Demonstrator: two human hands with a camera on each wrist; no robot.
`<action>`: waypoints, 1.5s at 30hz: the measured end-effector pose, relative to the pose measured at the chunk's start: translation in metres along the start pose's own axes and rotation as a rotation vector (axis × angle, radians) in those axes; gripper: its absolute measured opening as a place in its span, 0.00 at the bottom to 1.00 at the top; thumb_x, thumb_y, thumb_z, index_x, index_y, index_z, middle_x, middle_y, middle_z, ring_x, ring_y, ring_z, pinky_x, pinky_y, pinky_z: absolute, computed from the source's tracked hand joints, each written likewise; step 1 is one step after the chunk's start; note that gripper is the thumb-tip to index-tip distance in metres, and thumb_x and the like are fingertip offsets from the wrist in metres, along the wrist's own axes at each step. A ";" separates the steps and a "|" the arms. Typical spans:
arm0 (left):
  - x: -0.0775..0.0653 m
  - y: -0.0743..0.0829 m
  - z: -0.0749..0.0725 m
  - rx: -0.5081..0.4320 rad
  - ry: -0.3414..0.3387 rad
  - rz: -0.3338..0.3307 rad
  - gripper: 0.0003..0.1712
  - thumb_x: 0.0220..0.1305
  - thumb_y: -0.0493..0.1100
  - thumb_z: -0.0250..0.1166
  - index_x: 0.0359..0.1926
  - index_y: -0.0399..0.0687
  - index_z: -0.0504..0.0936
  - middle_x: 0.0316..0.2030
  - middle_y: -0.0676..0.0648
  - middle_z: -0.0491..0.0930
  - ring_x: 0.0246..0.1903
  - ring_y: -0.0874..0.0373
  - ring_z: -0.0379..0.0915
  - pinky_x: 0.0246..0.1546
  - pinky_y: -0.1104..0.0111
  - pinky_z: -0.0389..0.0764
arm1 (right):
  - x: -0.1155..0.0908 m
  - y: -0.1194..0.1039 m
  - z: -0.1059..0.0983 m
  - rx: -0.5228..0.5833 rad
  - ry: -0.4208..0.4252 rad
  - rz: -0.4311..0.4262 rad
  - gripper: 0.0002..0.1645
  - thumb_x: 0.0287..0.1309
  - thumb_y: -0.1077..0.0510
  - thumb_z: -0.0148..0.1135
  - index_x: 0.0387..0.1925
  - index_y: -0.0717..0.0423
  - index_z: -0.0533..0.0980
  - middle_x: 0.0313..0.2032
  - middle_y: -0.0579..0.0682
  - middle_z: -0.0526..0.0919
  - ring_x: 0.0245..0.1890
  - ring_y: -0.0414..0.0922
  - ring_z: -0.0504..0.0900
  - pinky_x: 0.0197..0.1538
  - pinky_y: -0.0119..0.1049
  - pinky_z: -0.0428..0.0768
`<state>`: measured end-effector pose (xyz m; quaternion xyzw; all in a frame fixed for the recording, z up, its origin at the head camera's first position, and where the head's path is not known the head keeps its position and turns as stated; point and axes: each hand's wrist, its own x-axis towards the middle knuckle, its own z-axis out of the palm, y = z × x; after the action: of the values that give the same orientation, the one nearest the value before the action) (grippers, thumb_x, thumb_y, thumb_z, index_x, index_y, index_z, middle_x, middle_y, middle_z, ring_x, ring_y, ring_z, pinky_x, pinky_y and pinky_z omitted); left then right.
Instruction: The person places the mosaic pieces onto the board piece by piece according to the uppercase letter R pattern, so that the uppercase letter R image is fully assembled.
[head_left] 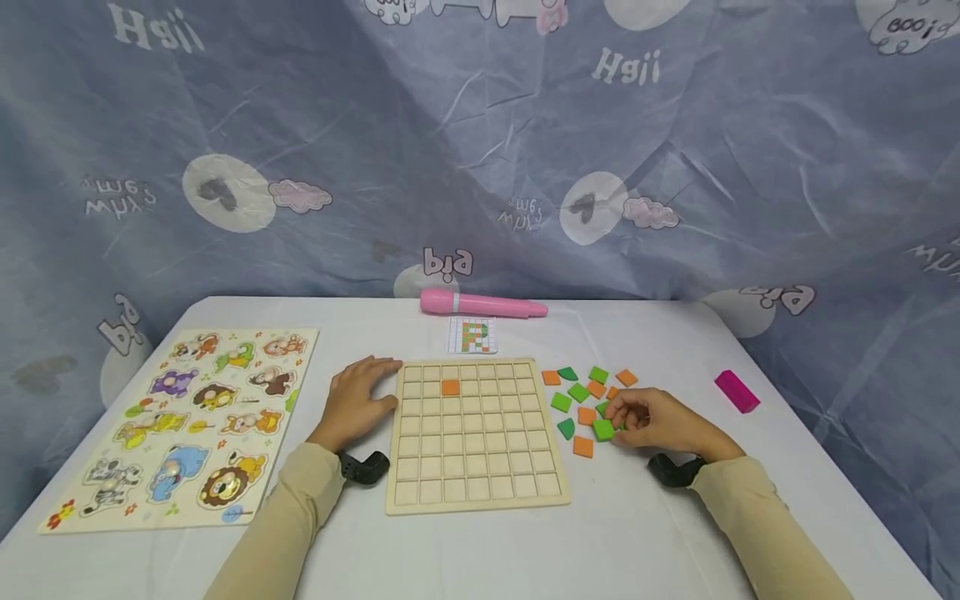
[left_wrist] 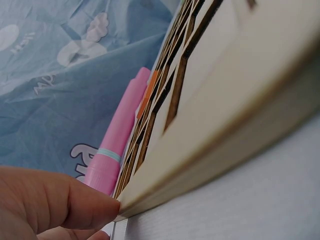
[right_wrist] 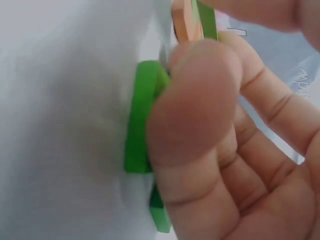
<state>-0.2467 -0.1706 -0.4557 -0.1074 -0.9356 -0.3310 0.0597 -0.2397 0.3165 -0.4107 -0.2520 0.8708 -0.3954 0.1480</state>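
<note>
A light wooden grid board point(head_left: 477, 504) lies mid-table, with one orange square tile point(head_left: 450, 387) in an upper cell. My left hand point(head_left: 358, 402) rests at the board's left edge; in the left wrist view a fingertip touches its corner. Right of the board, my right hand point(head_left: 656, 421) is among loose tiles, fingers curled. Thumb and fingers close at a green square tile point(head_left: 603, 430), also seen as a green tile point(right_wrist: 138, 120) beside the thumb in the right wrist view. The thumb partly hides the contact. Orange squares point(head_left: 582, 447) and dark green curved pieces point(head_left: 566, 428) lie around.
A small card point(head_left: 472, 336) with a coloured grid pattern lies behind the board, before a pink marker-shaped object point(head_left: 483, 304). An animal puzzle board point(head_left: 180, 417) covers the left side. A magenta block point(head_left: 737, 392) lies far right. Patterned cloth hangs behind the table.
</note>
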 end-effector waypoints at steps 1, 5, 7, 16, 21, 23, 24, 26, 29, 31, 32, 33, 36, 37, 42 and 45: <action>0.000 -0.001 0.000 0.000 0.000 -0.002 0.35 0.65 0.42 0.64 0.74 0.40 0.77 0.75 0.36 0.73 0.80 0.34 0.56 0.80 0.36 0.49 | 0.000 -0.001 0.000 -0.006 0.005 -0.006 0.13 0.58 0.68 0.76 0.43 0.65 0.81 0.34 0.48 0.82 0.30 0.37 0.77 0.34 0.27 0.79; -0.001 -0.003 0.002 -0.003 0.001 -0.005 0.35 0.65 0.43 0.64 0.74 0.41 0.77 0.75 0.37 0.73 0.80 0.35 0.56 0.80 0.36 0.49 | 0.002 -0.004 0.000 -0.003 0.024 -0.022 0.14 0.58 0.69 0.75 0.45 0.66 0.80 0.35 0.47 0.84 0.31 0.37 0.78 0.36 0.28 0.80; -0.001 -0.004 0.002 -0.004 0.002 -0.005 0.35 0.65 0.42 0.64 0.74 0.41 0.77 0.75 0.37 0.73 0.80 0.35 0.56 0.80 0.35 0.49 | 0.004 -0.006 0.001 0.007 0.029 -0.029 0.14 0.59 0.69 0.74 0.45 0.66 0.80 0.35 0.47 0.85 0.31 0.37 0.78 0.35 0.28 0.80; 0.000 -0.007 0.005 -0.009 0.004 -0.008 0.36 0.64 0.42 0.64 0.74 0.41 0.78 0.75 0.37 0.73 0.80 0.35 0.56 0.80 0.36 0.49 | 0.024 -0.011 0.008 0.103 -0.002 -0.047 0.16 0.62 0.71 0.71 0.49 0.72 0.77 0.36 0.53 0.89 0.29 0.36 0.77 0.32 0.27 0.77; 0.001 -0.007 0.006 -0.011 0.004 -0.004 0.36 0.64 0.43 0.64 0.74 0.41 0.78 0.75 0.37 0.73 0.80 0.35 0.56 0.80 0.36 0.49 | 0.037 -0.015 0.013 0.108 -0.003 -0.032 0.17 0.63 0.71 0.69 0.51 0.73 0.77 0.35 0.54 0.89 0.30 0.37 0.79 0.35 0.29 0.79; 0.001 -0.007 0.006 -0.010 0.004 -0.002 0.36 0.64 0.43 0.64 0.74 0.41 0.78 0.75 0.37 0.73 0.80 0.35 0.56 0.79 0.36 0.49 | 0.042 -0.017 0.015 0.120 -0.003 -0.020 0.17 0.64 0.70 0.68 0.52 0.72 0.77 0.35 0.55 0.89 0.29 0.38 0.79 0.35 0.30 0.80; 0.001 -0.007 0.007 -0.008 0.002 -0.001 0.36 0.64 0.43 0.64 0.74 0.41 0.78 0.75 0.37 0.73 0.80 0.35 0.56 0.79 0.36 0.49 | 0.045 -0.019 0.016 0.118 0.001 -0.010 0.17 0.65 0.69 0.69 0.53 0.71 0.77 0.35 0.55 0.89 0.29 0.38 0.79 0.34 0.30 0.79; 0.001 -0.007 0.007 -0.005 0.003 0.001 0.36 0.64 0.43 0.64 0.74 0.41 0.78 0.75 0.37 0.73 0.80 0.35 0.56 0.79 0.36 0.49 | 0.050 -0.023 0.019 0.123 0.004 0.003 0.17 0.66 0.68 0.69 0.53 0.71 0.77 0.36 0.57 0.90 0.27 0.38 0.78 0.33 0.31 0.78; 0.001 -0.006 0.006 -0.006 0.004 0.005 0.36 0.64 0.43 0.64 0.74 0.41 0.78 0.75 0.37 0.73 0.80 0.35 0.56 0.79 0.36 0.49 | 0.057 -0.029 0.023 0.145 0.006 0.022 0.17 0.67 0.66 0.69 0.54 0.70 0.77 0.36 0.59 0.90 0.26 0.38 0.76 0.32 0.29 0.76; 0.001 -0.006 0.006 -0.006 0.006 0.006 0.36 0.65 0.43 0.64 0.74 0.41 0.78 0.75 0.37 0.73 0.80 0.35 0.56 0.79 0.36 0.49 | 0.062 -0.031 0.026 0.169 0.006 0.030 0.18 0.67 0.66 0.69 0.54 0.70 0.77 0.35 0.61 0.89 0.26 0.38 0.75 0.33 0.29 0.75; 0.001 -0.006 0.006 -0.005 0.006 0.008 0.35 0.65 0.43 0.64 0.74 0.41 0.78 0.75 0.37 0.73 0.80 0.35 0.56 0.79 0.36 0.50 | 0.065 -0.032 0.028 0.180 0.008 0.032 0.18 0.67 0.66 0.68 0.54 0.71 0.77 0.35 0.61 0.89 0.27 0.38 0.76 0.33 0.28 0.75; 0.001 -0.005 0.005 -0.004 0.006 0.010 0.35 0.65 0.43 0.63 0.73 0.41 0.78 0.75 0.37 0.73 0.80 0.35 0.56 0.79 0.36 0.50 | 0.067 -0.034 0.030 0.187 0.009 0.031 0.17 0.67 0.67 0.68 0.54 0.71 0.77 0.35 0.61 0.89 0.27 0.38 0.75 0.33 0.28 0.75; 0.001 -0.005 0.004 -0.001 0.006 0.011 0.35 0.65 0.43 0.64 0.73 0.42 0.78 0.75 0.37 0.73 0.80 0.35 0.57 0.79 0.35 0.50 | 0.074 -0.038 0.034 0.193 0.021 0.021 0.17 0.67 0.67 0.68 0.54 0.71 0.77 0.35 0.60 0.89 0.26 0.39 0.76 0.33 0.29 0.76; 0.001 -0.005 0.004 0.000 0.007 0.012 0.35 0.65 0.43 0.64 0.73 0.42 0.78 0.75 0.37 0.73 0.80 0.35 0.57 0.79 0.35 0.50 | 0.077 -0.039 0.036 0.191 0.023 0.017 0.16 0.67 0.68 0.68 0.53 0.71 0.77 0.34 0.59 0.89 0.25 0.39 0.75 0.32 0.30 0.76; 0.001 -0.006 0.004 0.002 0.009 0.012 0.35 0.65 0.43 0.64 0.73 0.42 0.78 0.75 0.37 0.73 0.80 0.35 0.57 0.79 0.35 0.50 | 0.091 -0.045 0.043 0.174 0.024 0.007 0.15 0.66 0.69 0.66 0.53 0.69 0.78 0.33 0.55 0.89 0.24 0.40 0.74 0.31 0.32 0.76; 0.001 -0.006 0.003 0.001 0.013 0.010 0.35 0.65 0.43 0.64 0.73 0.42 0.78 0.75 0.37 0.73 0.80 0.35 0.56 0.79 0.36 0.50 | 0.099 -0.050 0.046 0.163 0.022 -0.005 0.14 0.66 0.69 0.66 0.52 0.68 0.78 0.33 0.56 0.89 0.24 0.41 0.73 0.31 0.32 0.75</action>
<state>-0.2493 -0.1731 -0.4614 -0.1098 -0.9348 -0.3310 0.0675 -0.2842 0.2052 -0.4075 -0.2367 0.8366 -0.4683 0.1575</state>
